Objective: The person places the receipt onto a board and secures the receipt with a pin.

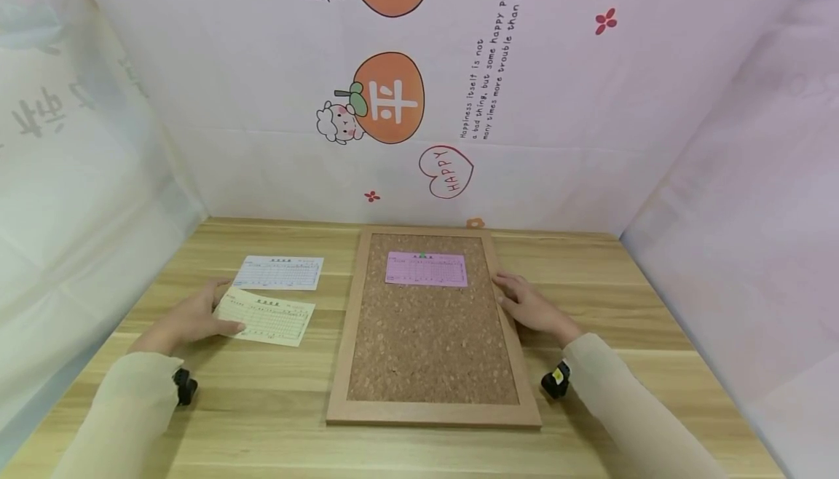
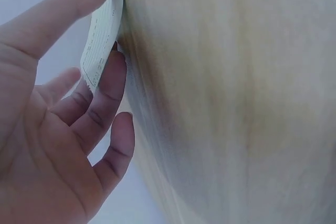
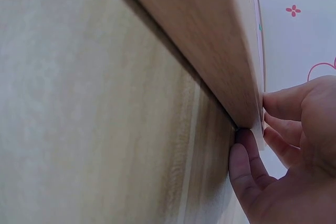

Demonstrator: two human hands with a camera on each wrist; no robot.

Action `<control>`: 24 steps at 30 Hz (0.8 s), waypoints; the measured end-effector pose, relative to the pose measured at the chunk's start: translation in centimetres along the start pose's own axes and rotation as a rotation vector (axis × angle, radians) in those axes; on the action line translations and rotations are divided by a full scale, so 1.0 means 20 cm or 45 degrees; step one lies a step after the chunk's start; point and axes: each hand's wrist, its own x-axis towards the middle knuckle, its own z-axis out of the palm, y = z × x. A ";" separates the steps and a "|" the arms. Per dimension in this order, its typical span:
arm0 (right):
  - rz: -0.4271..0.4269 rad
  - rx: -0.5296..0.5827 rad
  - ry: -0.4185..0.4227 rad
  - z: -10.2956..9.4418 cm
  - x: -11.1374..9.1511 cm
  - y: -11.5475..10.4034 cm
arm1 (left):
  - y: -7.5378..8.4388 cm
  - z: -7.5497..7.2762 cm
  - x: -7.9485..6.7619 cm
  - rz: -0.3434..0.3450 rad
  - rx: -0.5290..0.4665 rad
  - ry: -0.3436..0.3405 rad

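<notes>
My left hand (image 1: 197, 315) pinches a pale yellow printed slip (image 1: 272, 320) by its left side, thumb on top and fingers beneath. In the left wrist view the slip (image 2: 102, 30) bends between thumb and fingers, while the other fingers curl loosely. The yellow slip overlaps the lower edge of a white-blue printed slip (image 1: 280, 274) on the table. A wood-framed cork board (image 1: 432, 348) lies in the middle, with a purple slip (image 1: 426, 270) fixed near its top by a green pin (image 1: 422, 255). My right hand (image 1: 527, 304) holds the frame's right edge (image 3: 210, 40), fingertips against it.
The wood-grain table (image 1: 275, 406) runs back to a white printed cloth (image 1: 557, 137), with more cloth hanging at both sides. Small black devices sit at the left wrist (image 1: 186, 386) and the right wrist (image 1: 556, 383).
</notes>
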 end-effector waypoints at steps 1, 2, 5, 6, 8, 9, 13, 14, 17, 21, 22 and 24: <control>-0.001 -0.001 0.001 0.00 0.00 0.00 | 0.00 0.00 0.00 0.004 0.002 -0.001; -0.001 -0.001 0.002 0.00 0.00 0.00 | 0.00 0.00 0.00 0.006 0.000 -0.003; -0.003 0.005 0.005 0.00 0.00 -0.01 | 0.00 0.00 0.00 0.009 0.007 0.001; 0.000 0.007 0.004 0.00 0.00 -0.01 | 0.00 0.00 0.00 0.010 0.001 0.001; 0.000 0.009 0.002 0.00 0.00 0.00 | 0.00 0.00 0.00 0.012 -0.013 0.003; 0.001 0.011 0.001 0.00 0.00 0.00 | -0.01 0.00 0.00 0.014 -0.021 0.008; 0.002 0.013 -0.001 0.00 0.00 0.00 | -0.02 0.00 -0.01 0.018 -0.053 0.029; 0.003 0.014 -0.002 0.01 0.00 0.00 | -0.02 0.00 -0.01 0.014 -0.055 0.033; 0.003 0.019 -0.002 0.01 0.00 0.01 | -0.02 -0.01 -0.01 -0.003 -0.055 0.041; -0.002 0.017 0.004 0.00 0.00 0.01 | -0.01 -0.03 -0.02 -0.013 -0.071 0.056; -0.002 0.018 0.004 0.00 0.00 0.01 | -0.01 -0.03 -0.02 -0.011 -0.071 0.063; -0.003 0.019 0.005 0.00 0.00 0.01 | 0.00 -0.04 -0.02 -0.007 -0.079 0.069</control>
